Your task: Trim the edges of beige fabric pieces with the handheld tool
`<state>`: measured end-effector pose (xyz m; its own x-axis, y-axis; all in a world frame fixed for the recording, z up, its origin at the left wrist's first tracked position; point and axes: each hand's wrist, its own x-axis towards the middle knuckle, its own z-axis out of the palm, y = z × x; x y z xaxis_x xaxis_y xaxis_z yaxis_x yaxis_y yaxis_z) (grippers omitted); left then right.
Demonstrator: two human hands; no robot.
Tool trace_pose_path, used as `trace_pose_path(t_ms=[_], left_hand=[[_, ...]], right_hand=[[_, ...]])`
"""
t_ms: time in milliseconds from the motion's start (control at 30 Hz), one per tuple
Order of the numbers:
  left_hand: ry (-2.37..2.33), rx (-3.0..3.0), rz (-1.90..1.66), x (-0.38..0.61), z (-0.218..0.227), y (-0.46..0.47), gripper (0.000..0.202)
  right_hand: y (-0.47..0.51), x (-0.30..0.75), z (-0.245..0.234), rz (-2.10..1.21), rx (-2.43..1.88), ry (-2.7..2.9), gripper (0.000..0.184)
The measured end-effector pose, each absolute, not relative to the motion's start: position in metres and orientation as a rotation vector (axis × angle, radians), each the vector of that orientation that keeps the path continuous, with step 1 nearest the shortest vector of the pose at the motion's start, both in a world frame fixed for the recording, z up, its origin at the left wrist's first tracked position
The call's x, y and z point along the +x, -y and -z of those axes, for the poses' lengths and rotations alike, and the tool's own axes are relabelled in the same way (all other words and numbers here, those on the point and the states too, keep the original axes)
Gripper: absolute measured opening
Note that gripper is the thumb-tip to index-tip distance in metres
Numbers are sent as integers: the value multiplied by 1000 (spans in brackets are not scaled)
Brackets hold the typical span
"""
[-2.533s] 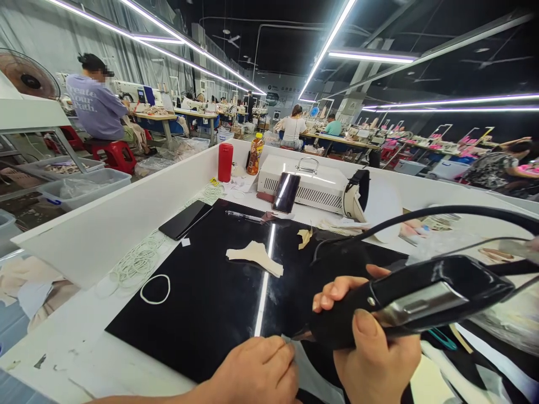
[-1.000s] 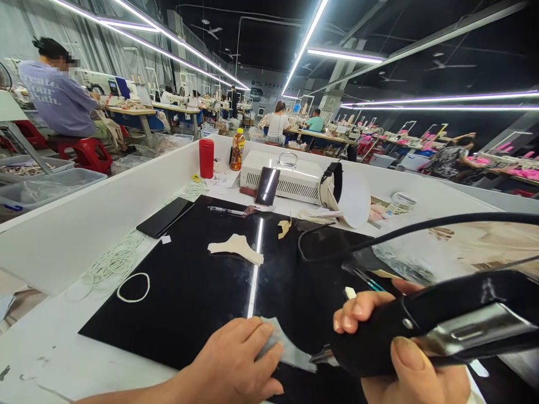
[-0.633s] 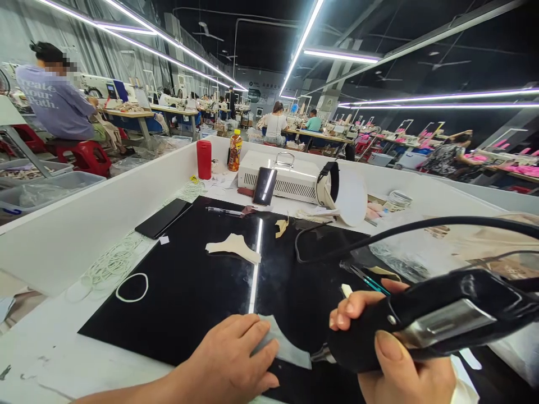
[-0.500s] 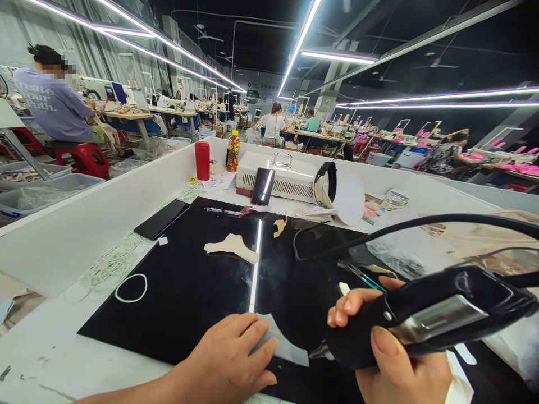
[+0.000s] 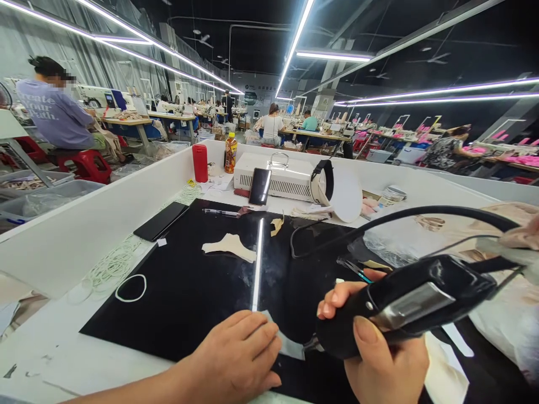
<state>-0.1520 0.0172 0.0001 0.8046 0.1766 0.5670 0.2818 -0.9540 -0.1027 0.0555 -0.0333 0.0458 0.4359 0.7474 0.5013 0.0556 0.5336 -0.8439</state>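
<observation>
Down at the lower middle, my left hand (image 5: 236, 353) lies palm down with fingers stretched over a pale grey curved piece of thin sheet (image 5: 292, 348), pressing it to the black mat (image 5: 168, 297). Much of the piece is hidden under the hand. My right hand (image 5: 385, 353) is wrapped round a black corded hand tool (image 5: 412, 303) with a metal plate on its side. Its narrow metal tip (image 5: 312, 344) meets the right end of the grey piece. Farther back on the mat lies a cream cut piece (image 5: 231, 247). Tweezers (image 5: 356, 270) rest behind my right hand.
The tool's black cable (image 5: 421, 210) arcs to the right. Behind the mat stand a white vented box (image 5: 278, 182), a phone (image 5: 260, 185), a face shield (image 5: 345, 193), a red bottle (image 5: 200, 163) and a drink bottle (image 5: 230, 154). Clear plastic (image 5: 387, 249) lies right. People work at sewing tables beyond.
My right hand and the tool have shifted slightly left, bringing the tip onto the grey piece's end. My left hand covers more of the piece. A blurred pale shape appears by the cable at right.
</observation>
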Motion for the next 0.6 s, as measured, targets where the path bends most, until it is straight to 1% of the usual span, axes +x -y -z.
trace_pose_path(t_ms=[133, 300, 467, 600], left_hand=[[282, -2880, 904, -134, 13, -16, 34], [316, -2910, 839, -121, 23, -12, 35], [306, -2896, 873, -122, 23, -12, 37], [332, -2877, 903, -121, 27, -11, 39]], right_hand=[[36, 51, -48, -530, -948, 1011, 37], [36, 45, -52, -558, -968, 887, 42], [33, 52, -55, -507, -936, 966, 36], [31, 53, -55, -498, -928, 980, 37]])
